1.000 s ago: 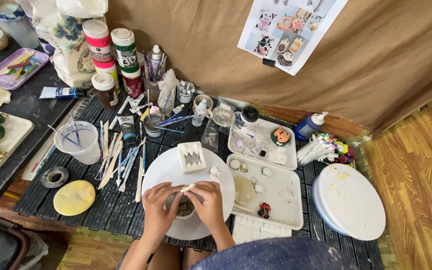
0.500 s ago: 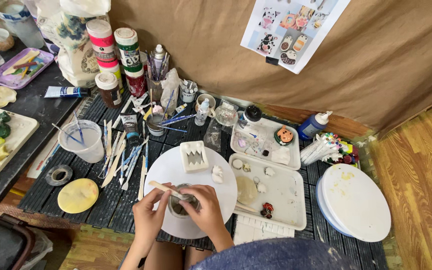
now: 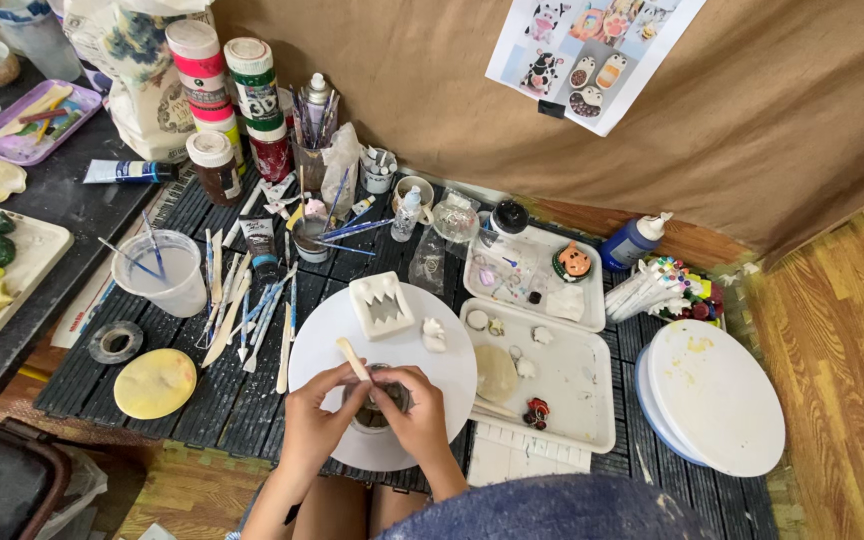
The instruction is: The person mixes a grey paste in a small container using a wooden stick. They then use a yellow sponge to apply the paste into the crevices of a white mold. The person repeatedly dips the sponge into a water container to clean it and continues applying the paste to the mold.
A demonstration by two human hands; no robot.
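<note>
Paint jars (image 3: 227,85), water cup (image 3: 164,275), yellow disc (image 3: 154,383), white trays (image 3: 557,385).

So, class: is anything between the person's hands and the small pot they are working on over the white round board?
Nothing visible. The left hand and right hand both touch the small pot directly; the left also holds a wooden stick.

craft workspace, paint jars (image 3: 224,75), brushes and modelling tools (image 3: 247,300), clay pieces on trays (image 3: 562,385)

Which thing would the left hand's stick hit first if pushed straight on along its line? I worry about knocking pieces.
Likely the white square mould just beyond the stick held in the left hand, though depth is unclear.
</note>
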